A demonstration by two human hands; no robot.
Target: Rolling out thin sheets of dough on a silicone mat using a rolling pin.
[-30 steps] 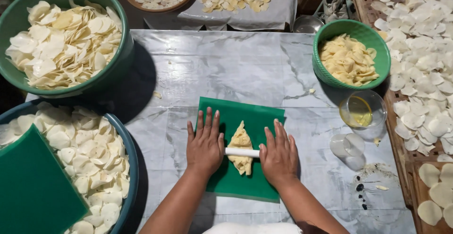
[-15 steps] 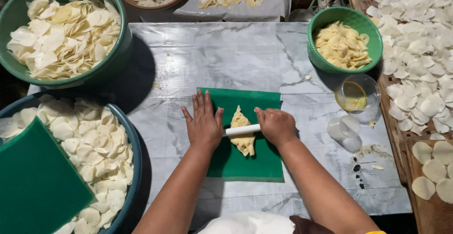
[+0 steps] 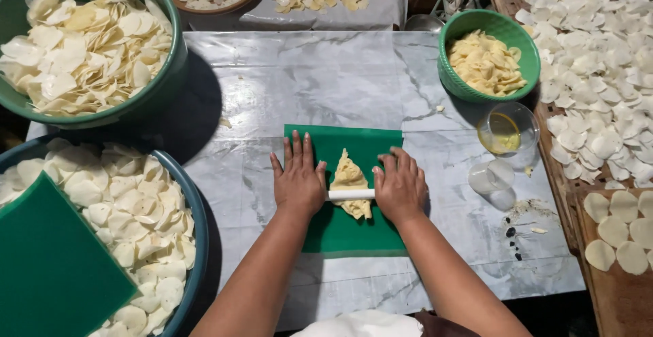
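Both palms pressed a thin white rolling pin (image 3: 350, 194) across the yellow dough piece (image 3: 350, 182) at the centre of the green mat (image 3: 354, 231). The left hand (image 3: 298, 182) lay flat with fingers spread; the right hand (image 3: 400, 187), curled over the pin half a second earlier, had flattened again. The pin had shifted nearer the person along the mat, indicating continued rolling

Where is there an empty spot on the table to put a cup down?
The marbled table sheet is bare between the big green bowl and the small green bowl, above the green mat. It is crowded beside the two clear cups and the cracker racks.
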